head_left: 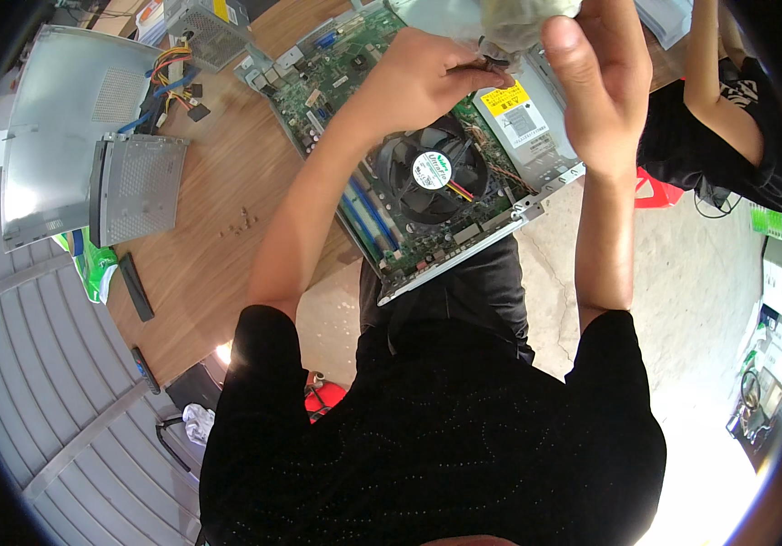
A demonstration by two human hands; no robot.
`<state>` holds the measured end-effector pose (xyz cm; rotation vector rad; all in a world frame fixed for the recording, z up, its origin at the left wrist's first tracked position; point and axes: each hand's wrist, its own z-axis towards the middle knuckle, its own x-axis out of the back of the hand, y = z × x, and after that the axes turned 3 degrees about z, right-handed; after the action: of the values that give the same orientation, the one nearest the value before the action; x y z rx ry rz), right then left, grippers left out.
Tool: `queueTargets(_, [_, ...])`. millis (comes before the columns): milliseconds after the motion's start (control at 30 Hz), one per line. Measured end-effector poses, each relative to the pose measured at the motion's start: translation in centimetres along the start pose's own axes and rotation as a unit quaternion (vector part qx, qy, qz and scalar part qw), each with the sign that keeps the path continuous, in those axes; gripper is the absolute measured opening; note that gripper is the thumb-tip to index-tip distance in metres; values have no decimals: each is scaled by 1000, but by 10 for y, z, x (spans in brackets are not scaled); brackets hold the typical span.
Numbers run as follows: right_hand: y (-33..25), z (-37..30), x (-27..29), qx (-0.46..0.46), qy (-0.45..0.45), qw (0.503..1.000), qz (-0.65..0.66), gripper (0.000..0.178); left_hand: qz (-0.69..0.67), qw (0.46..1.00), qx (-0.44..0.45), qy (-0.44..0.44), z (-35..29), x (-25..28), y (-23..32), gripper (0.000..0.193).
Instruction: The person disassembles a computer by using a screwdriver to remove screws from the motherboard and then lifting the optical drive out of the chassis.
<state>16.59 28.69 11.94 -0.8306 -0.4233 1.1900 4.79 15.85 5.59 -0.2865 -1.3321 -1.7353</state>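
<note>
A desktop computer chassis with a green motherboard (345,77) lies tilted on the table's edge, overhanging my lap. On the board sits a round black cooling fan (400,182), and beside it is a metal plate (550,155) with a yellow label. My left hand (427,77) reaches over the board, its fingers pinched on something small and dark that I cannot make out. At the top edge my right hand (605,82) is closed round a crumpled pale cloth (527,23), partly cut off by the frame. The cloth hangs just above my left fingertips.
Several small screws (243,221) lie on the wooden table (213,164). Left stand a metal side cover (63,118), a perforated drive cage (141,187) and a power supply (204,32) with loose cables. A black strip (136,287) lies near the edge. Another person's arm (718,100) shows at right.
</note>
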Motion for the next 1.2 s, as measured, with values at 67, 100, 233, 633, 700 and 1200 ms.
queueTargets(67, [9, -1, 4, 20, -18, 1000, -4, 73, -36, 999, -16, 8, 1, -3, -4, 18])
queueTargets(100, [13, -1, 6, 30, -28, 999, -5, 74, -72, 997, -31, 17, 1, -4, -6, 19])
queueTargets(233, [21, 0, 12, 28, -22, 998, 43, 62, -55, 998, -30, 5, 2, -2, -7, 19])
queueTargets(633, [-5, 10, 14, -14, -71, 997, 14, 59, -102, 993, -46, 37, 7, -6, -14, 23])
queueTargets(700, [-5, 10, 13, -57, -62, 994, 73, 55, -131, 990, -49, 2, 6, -1, -12, 24])
queueTargets(1200, [-10, 14, 7, -120, -90, 984, 97, 61, -52, 998, -34, -18, 1, 7, -12, 20])
